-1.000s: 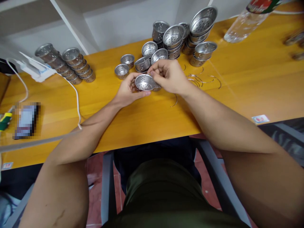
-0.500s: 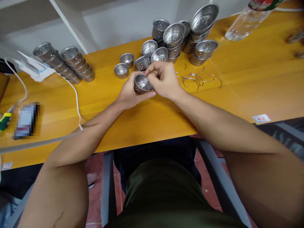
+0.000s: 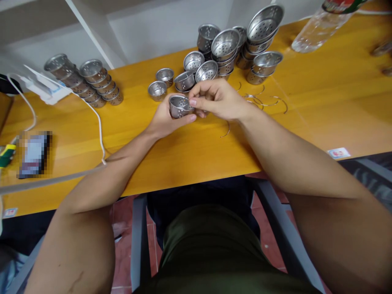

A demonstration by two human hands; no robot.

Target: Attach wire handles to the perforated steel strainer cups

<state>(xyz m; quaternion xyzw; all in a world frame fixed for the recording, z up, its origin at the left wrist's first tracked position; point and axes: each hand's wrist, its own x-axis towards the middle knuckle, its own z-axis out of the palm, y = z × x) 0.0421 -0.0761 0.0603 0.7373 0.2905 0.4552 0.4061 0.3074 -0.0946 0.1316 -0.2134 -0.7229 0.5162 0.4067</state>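
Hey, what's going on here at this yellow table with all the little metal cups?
A seated person holds a perforated metal cup over the yellow table with both hands. The left hand cradles it; the right hand pinches at its rim. More cups stand loose and stacked behind, nested rows lie to the left, and wire rings lie beside the right hand.

Small perforated steel strainer cup (image 3: 178, 106): shiny, round, tilted on its side, opening turned rightward, held just above the yellow tabletop (image 3: 190, 151).
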